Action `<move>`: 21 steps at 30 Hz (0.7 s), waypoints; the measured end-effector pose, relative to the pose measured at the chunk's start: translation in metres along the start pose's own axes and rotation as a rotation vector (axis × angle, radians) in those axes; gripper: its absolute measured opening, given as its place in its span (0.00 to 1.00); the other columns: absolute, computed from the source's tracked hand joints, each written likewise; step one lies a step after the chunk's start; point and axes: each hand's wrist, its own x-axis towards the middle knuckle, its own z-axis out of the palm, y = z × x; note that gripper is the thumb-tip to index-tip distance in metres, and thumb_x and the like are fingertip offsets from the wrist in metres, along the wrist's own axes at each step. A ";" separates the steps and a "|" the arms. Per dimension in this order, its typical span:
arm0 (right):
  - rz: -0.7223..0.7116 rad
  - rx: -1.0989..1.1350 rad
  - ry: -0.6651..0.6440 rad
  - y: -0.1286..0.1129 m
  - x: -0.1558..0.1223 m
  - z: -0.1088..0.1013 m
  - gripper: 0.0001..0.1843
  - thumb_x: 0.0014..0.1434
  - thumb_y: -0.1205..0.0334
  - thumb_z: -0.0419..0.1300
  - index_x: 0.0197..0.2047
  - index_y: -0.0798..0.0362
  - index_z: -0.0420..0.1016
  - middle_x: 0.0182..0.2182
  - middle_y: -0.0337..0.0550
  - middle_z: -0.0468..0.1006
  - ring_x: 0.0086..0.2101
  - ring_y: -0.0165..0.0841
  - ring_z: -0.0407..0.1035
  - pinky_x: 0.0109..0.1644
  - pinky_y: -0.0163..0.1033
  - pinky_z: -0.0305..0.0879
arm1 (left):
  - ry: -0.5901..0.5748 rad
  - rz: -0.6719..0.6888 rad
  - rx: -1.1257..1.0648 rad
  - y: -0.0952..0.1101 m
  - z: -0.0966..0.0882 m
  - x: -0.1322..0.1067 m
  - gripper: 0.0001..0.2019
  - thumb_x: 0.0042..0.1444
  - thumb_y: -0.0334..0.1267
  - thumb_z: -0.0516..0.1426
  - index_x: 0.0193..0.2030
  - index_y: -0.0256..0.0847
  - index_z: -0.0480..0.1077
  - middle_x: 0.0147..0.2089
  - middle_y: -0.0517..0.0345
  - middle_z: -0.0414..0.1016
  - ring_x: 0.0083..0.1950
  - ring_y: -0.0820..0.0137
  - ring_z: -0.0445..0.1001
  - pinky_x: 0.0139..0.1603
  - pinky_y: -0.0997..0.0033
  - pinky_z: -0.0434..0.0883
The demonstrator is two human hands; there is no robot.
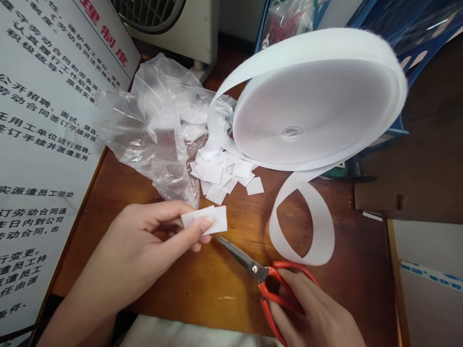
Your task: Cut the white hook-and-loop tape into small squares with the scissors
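My left hand (pixel 152 241) pinches a small white cut piece of tape (pixel 213 219) between thumb and fingers, just above the wooden table (pixel 202 284). My right hand (pixel 318 313) grips red-handled scissors (pixel 269 282) at the lower right; the closed blades point up-left toward the cut piece. A big roll of white tape (pixel 311 103) leans at the upper right. Its loose end curls down into a loop (pixel 318 221) beside the scissors. A pile of cut white squares (pixel 226 173) lies under the roll's edge.
A crumpled clear plastic bag (pixel 152 125) sits left of the pile. A white board with printed text (pixel 39 144) leans along the left edge. A fan base (pixel 181 29) stands at the back. Cardboard and a white box (pixel 427 279) fill the right side.
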 end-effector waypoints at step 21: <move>0.285 0.560 0.409 -0.024 0.058 -0.035 0.06 0.75 0.56 0.68 0.44 0.45 0.85 0.34 0.37 0.84 0.30 0.31 0.80 0.35 0.33 0.75 | -0.301 0.299 0.150 0.010 0.025 0.020 0.19 0.76 0.51 0.59 0.37 0.44 0.82 0.33 0.62 0.79 0.33 0.71 0.72 0.33 0.71 0.64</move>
